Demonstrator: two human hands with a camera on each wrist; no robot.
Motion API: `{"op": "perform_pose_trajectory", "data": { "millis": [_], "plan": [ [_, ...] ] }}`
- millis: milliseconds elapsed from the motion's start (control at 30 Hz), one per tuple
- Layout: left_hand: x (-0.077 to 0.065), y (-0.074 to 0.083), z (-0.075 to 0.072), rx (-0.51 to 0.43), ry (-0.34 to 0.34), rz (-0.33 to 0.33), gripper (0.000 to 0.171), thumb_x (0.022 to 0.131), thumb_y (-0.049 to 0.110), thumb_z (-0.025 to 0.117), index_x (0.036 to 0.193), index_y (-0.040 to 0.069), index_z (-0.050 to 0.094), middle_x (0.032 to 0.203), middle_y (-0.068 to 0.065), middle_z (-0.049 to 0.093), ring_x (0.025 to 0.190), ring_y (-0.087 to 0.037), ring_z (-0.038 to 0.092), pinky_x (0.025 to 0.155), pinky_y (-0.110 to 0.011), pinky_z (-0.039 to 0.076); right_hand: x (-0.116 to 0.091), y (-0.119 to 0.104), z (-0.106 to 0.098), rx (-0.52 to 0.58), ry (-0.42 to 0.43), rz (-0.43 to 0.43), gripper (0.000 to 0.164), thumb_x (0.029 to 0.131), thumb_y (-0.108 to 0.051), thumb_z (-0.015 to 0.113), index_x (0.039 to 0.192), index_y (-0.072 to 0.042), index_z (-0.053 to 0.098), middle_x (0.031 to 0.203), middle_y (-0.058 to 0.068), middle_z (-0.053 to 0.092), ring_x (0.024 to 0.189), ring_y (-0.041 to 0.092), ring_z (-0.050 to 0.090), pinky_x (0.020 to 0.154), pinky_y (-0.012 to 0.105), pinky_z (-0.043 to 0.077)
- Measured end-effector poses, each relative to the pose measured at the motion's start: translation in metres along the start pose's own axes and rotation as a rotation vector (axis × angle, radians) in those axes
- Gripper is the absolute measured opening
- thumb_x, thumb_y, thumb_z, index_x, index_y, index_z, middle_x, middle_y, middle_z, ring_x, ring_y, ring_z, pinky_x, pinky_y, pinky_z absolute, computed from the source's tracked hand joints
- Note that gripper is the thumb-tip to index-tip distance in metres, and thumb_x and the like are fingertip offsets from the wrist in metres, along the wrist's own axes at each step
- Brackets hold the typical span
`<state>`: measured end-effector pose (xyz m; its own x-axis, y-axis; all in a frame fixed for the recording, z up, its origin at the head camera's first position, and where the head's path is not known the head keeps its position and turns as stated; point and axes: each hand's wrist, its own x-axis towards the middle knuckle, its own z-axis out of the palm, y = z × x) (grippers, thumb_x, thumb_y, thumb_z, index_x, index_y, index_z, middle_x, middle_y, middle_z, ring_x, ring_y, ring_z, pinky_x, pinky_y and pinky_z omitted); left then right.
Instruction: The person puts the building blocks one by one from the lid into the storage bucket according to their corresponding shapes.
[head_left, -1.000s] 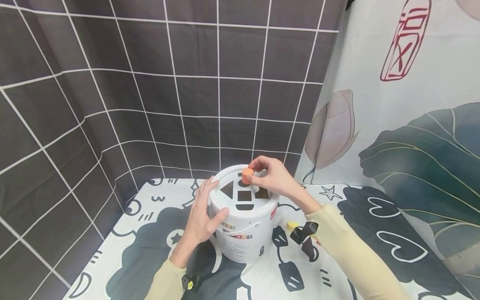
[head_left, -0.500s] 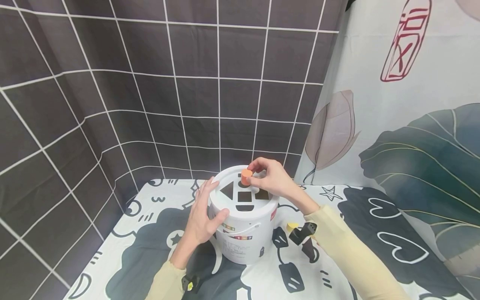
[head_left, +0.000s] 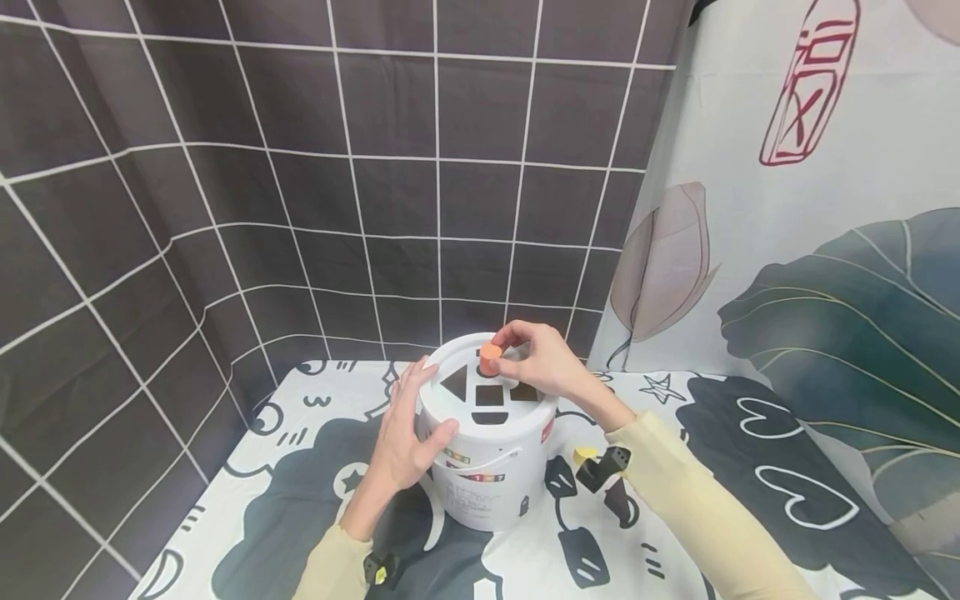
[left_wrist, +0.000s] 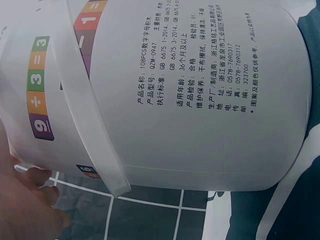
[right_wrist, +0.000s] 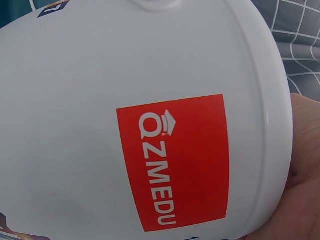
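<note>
A white toy bucket (head_left: 476,500) stands upright in the head view, its white lid (head_left: 470,400) cut with dark holes of several shapes. My right hand (head_left: 543,360) pinches an orange cylinder block (head_left: 491,357) upright at the round hole; whether its lower end is inside, I cannot tell. Along the left side of the bucket, my left hand (head_left: 405,429) rests with extended fingers on the rim and the thumb at the front. Printed text covers the bucket wall (left_wrist: 200,145) in the left wrist view. A red label (right_wrist: 195,160) fills much of the right wrist view.
Behind the right wrist camera (head_left: 603,471), a yellow block (head_left: 585,454) lies partly hidden on the patterned cloth (head_left: 660,517). A dark gridded curtain (head_left: 390,200) hangs behind the bucket, with a leaf-printed curtain (head_left: 840,300) to the right.
My right hand has moved slightly down and left with the orange cylinder block, bringing it closer over the round hole. The left hand and bucket stay nearly the same.
</note>
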<state>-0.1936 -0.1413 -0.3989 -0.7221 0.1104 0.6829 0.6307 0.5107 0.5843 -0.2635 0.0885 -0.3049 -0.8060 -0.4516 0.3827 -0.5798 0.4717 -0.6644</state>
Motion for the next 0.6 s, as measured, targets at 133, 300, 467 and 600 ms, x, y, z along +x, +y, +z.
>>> {"op": "perform_pose_trajectory", "data": {
  "millis": [133,300,467,600],
  "plan": [
    [0.0004,-0.0003,0.0003,-0.005,-0.001,0.009,0.074,0.085,0.049,0.061,0.145,0.006,0.047,0.156,-0.017,0.037,0.145,-0.038,0.029,0.113,-0.067,0.017,-0.0001,-0.0003,0.0004,-0.005,-0.003,0.005,0.023,0.081,-0.011,0.078,0.101,-0.005,0.07,0.095,0.002,0.071,0.089,0.022,0.066,0.079,0.037,0.052],
    [0.0007,-0.0005,0.0007,-0.009,0.001,0.017,0.074,0.086,0.049,0.06,0.144,0.005,0.047,0.156,-0.018,0.037,0.145,-0.038,0.029,0.116,-0.064,0.014,-0.0001,0.0018,0.0009,-0.026,-0.008,0.001,0.022,0.081,-0.012,0.078,0.101,-0.006,0.07,0.095,0.001,0.071,0.088,0.021,0.065,0.078,0.036,0.051],
    [0.0007,0.0,0.0012,-0.01,-0.002,0.011,0.074,0.086,0.049,0.06,0.144,0.005,0.047,0.156,-0.018,0.037,0.145,-0.038,0.029,0.116,-0.064,0.014,-0.0007,0.0018,0.0013,-0.037,-0.009,-0.005,0.023,0.081,-0.013,0.078,0.101,-0.006,0.071,0.094,0.001,0.071,0.089,0.021,0.064,0.079,0.037,0.051],
    [0.0007,-0.0002,0.001,-0.009,0.0,0.012,0.075,0.086,0.05,0.06,0.144,0.005,0.047,0.156,-0.018,0.037,0.145,-0.039,0.029,0.116,-0.063,0.013,-0.0009,0.0028,0.0013,-0.035,-0.014,-0.017,0.022,0.082,-0.012,0.077,0.102,-0.005,0.071,0.095,0.001,0.071,0.091,0.022,0.065,0.081,0.039,0.052]
  ]
}}
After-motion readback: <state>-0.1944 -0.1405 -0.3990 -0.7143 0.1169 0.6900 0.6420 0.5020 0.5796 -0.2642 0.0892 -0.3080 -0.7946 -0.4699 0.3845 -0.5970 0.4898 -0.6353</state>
